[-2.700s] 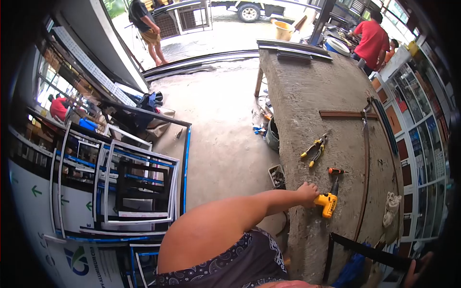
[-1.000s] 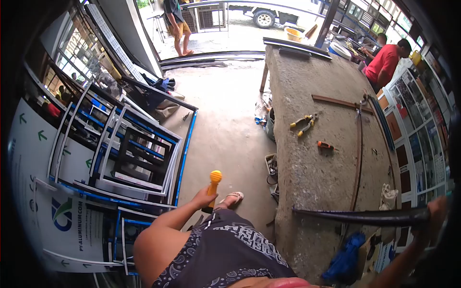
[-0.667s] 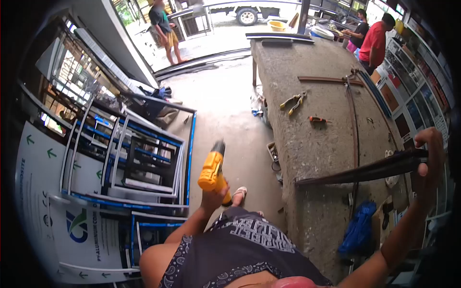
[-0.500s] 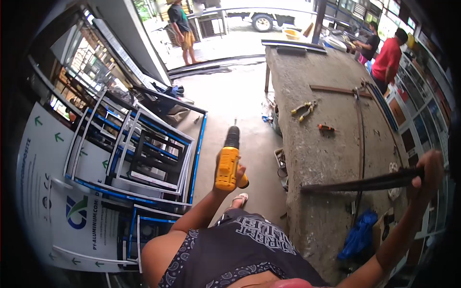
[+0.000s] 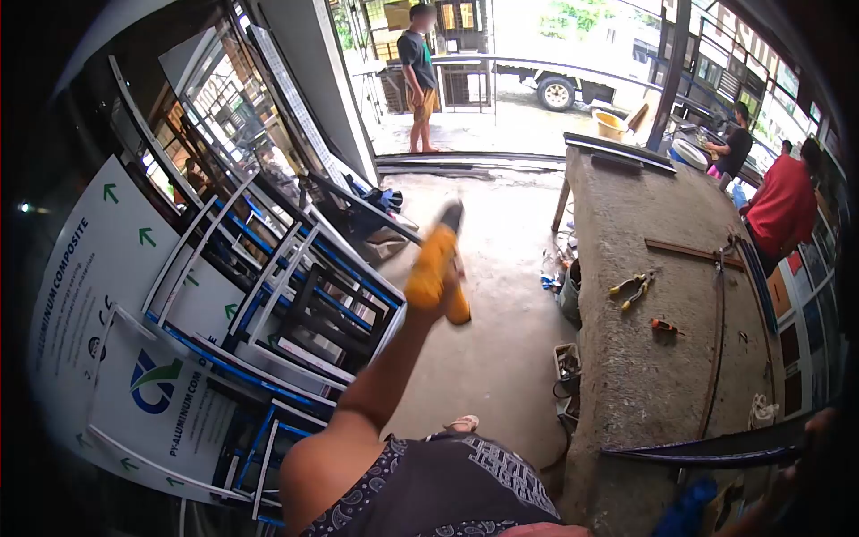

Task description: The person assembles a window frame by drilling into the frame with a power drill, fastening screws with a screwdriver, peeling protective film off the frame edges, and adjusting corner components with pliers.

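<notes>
A yellow and black cordless drill (image 5: 433,267) is in my left hand (image 5: 447,302), whose fingers are wrapped round its handle. The drill is held out over the floor, blurred by motion, with its chuck pointing away from me. At the far right edge, in shadow, my right hand (image 5: 810,452) is closed on one end of a long dark strip (image 5: 707,453). That strip reaches leftward across the near part of the rough workbench (image 5: 617,385). On the bench top lie yellow-handled pliers (image 5: 633,288) and an orange screwdriver (image 5: 666,328).
Several white and blue frames (image 5: 295,304) lean on the left, beside printed composite panels (image 5: 134,358). One person (image 5: 419,80) stands at the doorway; another in red (image 5: 780,210) is beyond the bench. A blue bag (image 5: 689,506) is at lower right.
The view has swung left and up, so the bench sits further right. The drill has tilted to the right. My right hand and the dark strip appear lower in view.
</notes>
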A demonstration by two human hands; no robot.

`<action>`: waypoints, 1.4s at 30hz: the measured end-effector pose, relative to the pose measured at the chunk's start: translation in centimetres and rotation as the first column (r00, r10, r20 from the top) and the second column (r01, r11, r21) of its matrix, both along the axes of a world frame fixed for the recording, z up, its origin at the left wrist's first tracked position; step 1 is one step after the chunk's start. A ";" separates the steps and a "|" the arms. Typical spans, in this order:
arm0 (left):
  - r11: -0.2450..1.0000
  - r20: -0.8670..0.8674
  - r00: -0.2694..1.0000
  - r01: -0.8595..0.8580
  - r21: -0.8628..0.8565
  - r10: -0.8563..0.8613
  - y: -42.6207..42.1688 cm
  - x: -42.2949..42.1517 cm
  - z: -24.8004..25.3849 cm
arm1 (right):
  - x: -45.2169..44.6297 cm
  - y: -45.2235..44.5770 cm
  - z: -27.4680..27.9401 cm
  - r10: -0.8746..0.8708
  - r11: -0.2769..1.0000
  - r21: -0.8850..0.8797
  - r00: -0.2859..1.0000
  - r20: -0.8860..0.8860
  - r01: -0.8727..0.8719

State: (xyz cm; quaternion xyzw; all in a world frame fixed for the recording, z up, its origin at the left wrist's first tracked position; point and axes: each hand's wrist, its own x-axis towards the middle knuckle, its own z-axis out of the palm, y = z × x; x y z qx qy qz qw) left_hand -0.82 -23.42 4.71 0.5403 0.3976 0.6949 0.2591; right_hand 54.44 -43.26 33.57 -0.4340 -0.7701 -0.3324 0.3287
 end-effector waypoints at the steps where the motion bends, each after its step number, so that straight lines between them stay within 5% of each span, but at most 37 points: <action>1: 0.992 0.163 0.985 0.043 0.117 -0.061 2.4 -1.8 2.6 | -0.9 0.1 0.0 0.005 1.000 -0.002 1.000 0.001 -0.005; 2: 0.983 0.193 0.979 0.023 0.181 -0.058 4.5 -3.9 5.3 | -1.2 0.0 0.1 0.004 0.999 -0.051 1.000 -0.017 -0.005; 3: 0.993 0.291 0.952 -0.112 0.039 0.096 6.2 -5.2 8.8 | -1.6 0.1 0.0 -0.024 0.998 -0.063 0.999 -0.032 0.022; 5: 0.988 0.287 0.956 -0.092 0.122 0.054 9.1 -8.5 14.3 | -2.7 0.2 -0.1 -0.092 0.992 -0.087 0.994 -0.060 0.087; 9: 0.964 0.262 0.932 0.215 0.156 -0.250 11.8 -13.4 16.6 | -2.5 0.8 -1.2 -0.083 0.996 -0.034 0.989 -0.125 0.080; 11: 0.978 0.194 0.966 0.191 -0.088 -0.172 11.3 -15.1 12.9 | -2.7 1.0 -1.7 -0.088 0.996 -0.042 0.977 -0.195 0.082; 12: 0.981 0.166 0.967 0.191 0.017 -0.191 10.4 -14.2 10.7 | -3.3 1.4 -1.8 -0.099 0.995 -0.023 0.970 -0.222 0.097; 13: 0.967 -0.026 0.971 0.240 0.090 -0.238 9.7 -14.0 8.5 | -3.7 1.7 -1.9 -0.109 0.994 -0.004 0.963 -0.247 0.111; 18: 0.946 -0.575 0.809 -0.079 -0.316 -0.125 4.3 -12.1 -10.7 | -1.8 4.7 -2.8 -0.110 0.993 0.000 0.953 -0.282 0.115; 19: 0.891 -0.599 0.765 -0.073 -0.447 -0.238 3.6 -11.9 -15.0 | -0.9 4.9 -3.1 -0.127 0.992 -0.007 0.952 -0.278 0.130; 20: 0.616 -0.364 0.801 0.008 -0.788 -0.475 3.2 -12.9 -22.7 | 0.4 5.1 -3.7 -0.153 0.988 -0.019 0.951 -0.269 0.154; 21: 0.459 -0.256 0.846 -0.014 -0.888 -0.468 1.1 -12.1 -24.9 | 1.8 4.7 -4.1 -0.179 0.984 -0.023 0.951 -0.254 0.179; 22: 0.489 -0.200 0.874 0.049 -0.871 -0.443 -1.3 -12.1 -29.4 | 2.8 3.7 -4.5 -0.198 0.979 -0.008 0.950 -0.240 0.202; 25: 0.258 -0.258 0.541 -0.078 -0.963 -0.800 -6.1 -11.7 -31.2 | -0.9 2.6 -3.8 -0.158 0.987 -0.015 0.956 -0.248 0.159; 28: 0.122 -0.180 0.378 -0.172 -0.978 -0.908 -11.1 -15.4 -34.0 | -4.7 3.2 -3.3 -0.074 0.997 -0.028 0.971 -0.229 0.069; 34: -0.039 -0.135 0.480 -0.335 -0.941 -0.867 -18.4 -22.1 -35.9 | -4.7 6.6 -5.3 0.023 0.999 0.041 0.951 -0.309 -0.011; 38: -0.009 -0.194 0.501 -0.375 -0.927 -0.844 -18.8 -23.2 -36.8 | -7.7 11.4 -4.1 0.226 0.973 0.117 0.919 -0.324 -0.198; 39: 0.012 -0.273 0.547 -0.432 -0.902 -0.791 -18.1 -24.1 -43.3 | -8.6 12.0 -4.3 0.265 0.963 0.130 0.906 -0.330 -0.234; 41: -0.057 -0.288 0.712 -0.419 -0.906 -0.641 -15.0 -22.6 -42.6 | -9.2 12.2 -4.7 0.321 0.946 0.153 0.877 -0.357 -0.284; 42: 0.004 -0.349 0.689 -0.449 -0.894 -0.635 -13.2 -21.5 -40.4 | -9.1 12.7 -4.6 0.341 0.940 0.159 0.859 -0.381 -0.303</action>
